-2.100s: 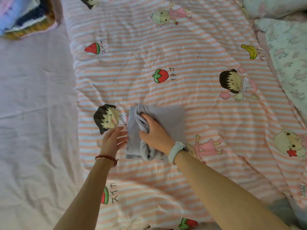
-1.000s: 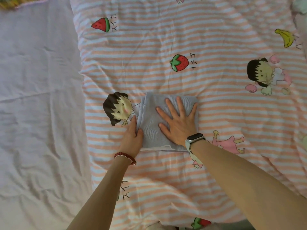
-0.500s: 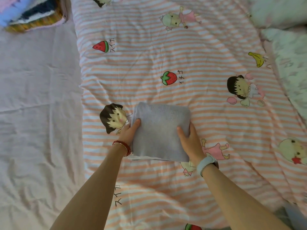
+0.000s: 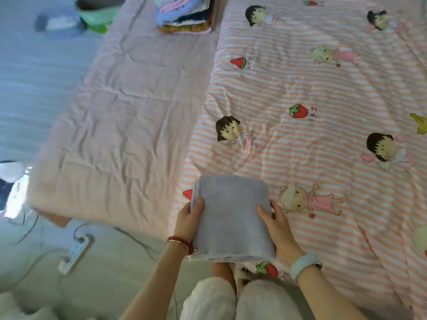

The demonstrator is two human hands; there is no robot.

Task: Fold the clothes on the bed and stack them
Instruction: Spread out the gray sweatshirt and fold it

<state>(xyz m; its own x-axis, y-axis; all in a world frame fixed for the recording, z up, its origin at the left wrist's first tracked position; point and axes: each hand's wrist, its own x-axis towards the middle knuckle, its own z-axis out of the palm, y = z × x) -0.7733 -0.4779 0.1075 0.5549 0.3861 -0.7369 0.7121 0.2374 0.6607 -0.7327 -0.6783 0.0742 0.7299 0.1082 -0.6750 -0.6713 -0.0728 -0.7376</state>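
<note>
A folded grey garment (image 4: 231,215) is lifted off the bed near its front edge, held between both hands. My left hand (image 4: 188,220) grips its left side with the thumb on top. On the right side, my right hand (image 4: 278,229) grips it the same way. A stack of folded clothes (image 4: 184,13) in blue, pink, dark and yellow sits at the far end of the pink mattress cover (image 4: 120,125).
A striped cartoon-print quilt (image 4: 323,93) covers the right part of the bed. On the floor at left lie a power strip (image 4: 76,250) with cables and a green bin (image 4: 97,12) at the far left. My knees show at the bottom.
The garment was smoothed flat on the quilt, then both hands took its sides and lifted it toward me. The view has swung left, showing the floor and the stack.
</note>
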